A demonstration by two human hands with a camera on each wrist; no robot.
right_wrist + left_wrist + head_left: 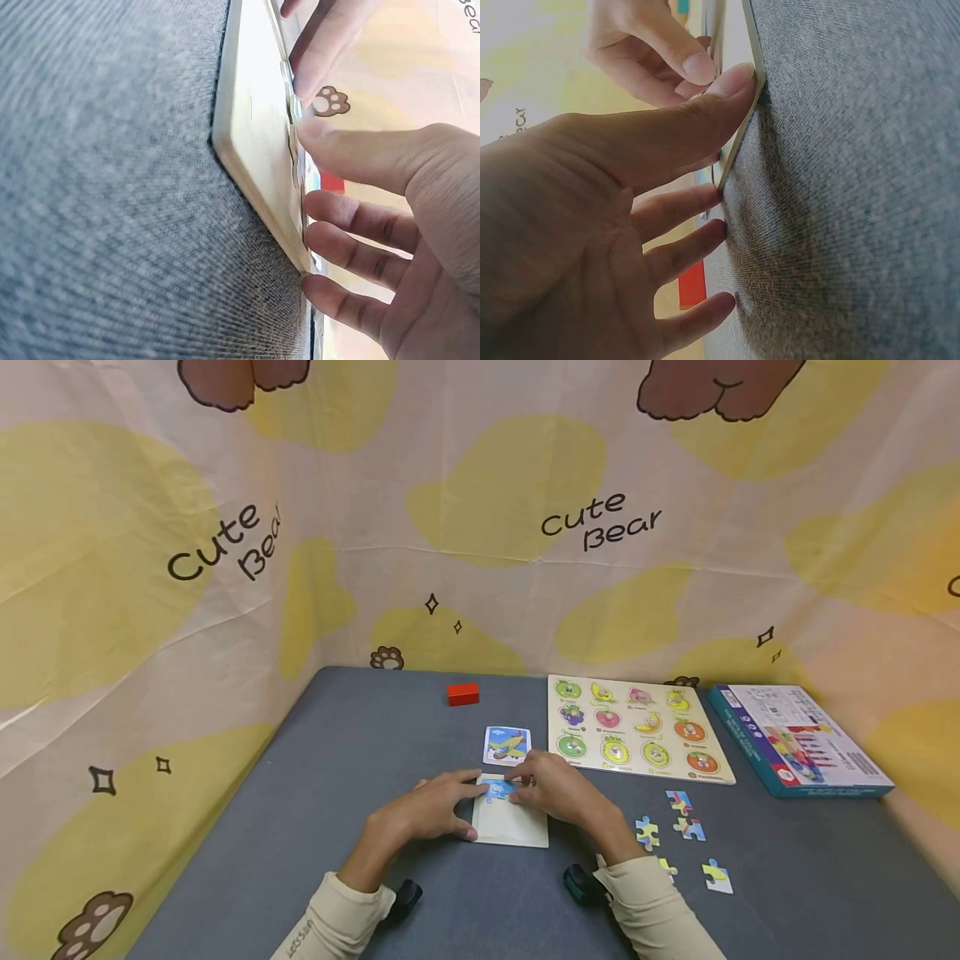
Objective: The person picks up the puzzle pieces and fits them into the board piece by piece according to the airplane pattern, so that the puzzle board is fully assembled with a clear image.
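A small pale puzzle board (510, 828) lies on the table, with blue picture puzzle pieces (497, 790) joined along its far side. My left hand (429, 808) rests at the board's left edge. Its thumb (739, 81) presses the near corner, and the fingers reach out straight toward the far corner and the pieces. From the right, my right hand (558, 789) pinches a puzzle piece (293, 142) at the board's far side between thumb and index finger. The index fingertip is partly hidden. Just beyond the board lies a picture card (507, 746) with a yellow airplane.
Several loose puzzle pieces (688, 828) lie right of my right forearm. Behind them are a fruit board (637, 762) and a flat box (813, 743). A red block (462, 694) stands at the back. A printed cloth (480, 527) hangs behind the grey table (300, 827).
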